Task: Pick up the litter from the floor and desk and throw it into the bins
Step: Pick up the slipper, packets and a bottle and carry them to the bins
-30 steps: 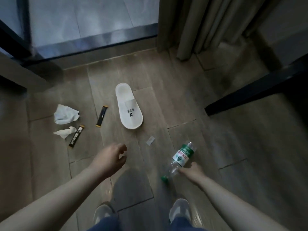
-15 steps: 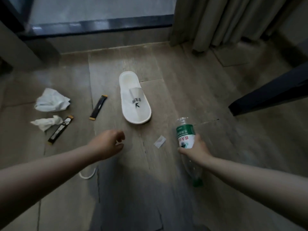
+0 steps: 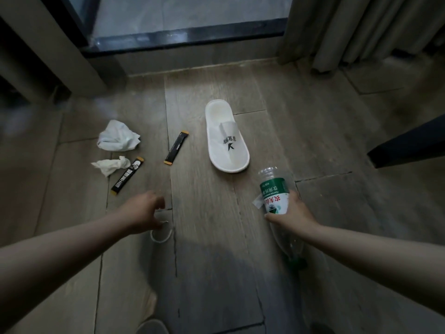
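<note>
My right hand (image 3: 292, 214) grips a clear plastic bottle (image 3: 273, 191) with a green and white label, base pointing away from me and green cap end low near my wrist. My left hand (image 3: 144, 209) hovers with loosely curled fingers just above a thin white loop (image 3: 161, 238) on the floor; I see nothing held in it. Two crumpled tissues (image 3: 118, 137) (image 3: 109, 165) and two black sachets (image 3: 127, 175) (image 3: 176, 147) lie on the wooden floor ahead to the left. A small white scrap (image 3: 257, 202) peeks out beside the bottle.
A white slipper (image 3: 226, 136) lies ahead in the middle. A dark furniture leg (image 3: 409, 143) juts in from the right. Curtains (image 3: 361, 32) hang at the back right, beside a glass door sill (image 3: 187, 37). No bin is in view.
My view has moved closer to the litter. My left hand has dropped toward the white loop. My right hand has kept the bottle and turned it base-forward.
</note>
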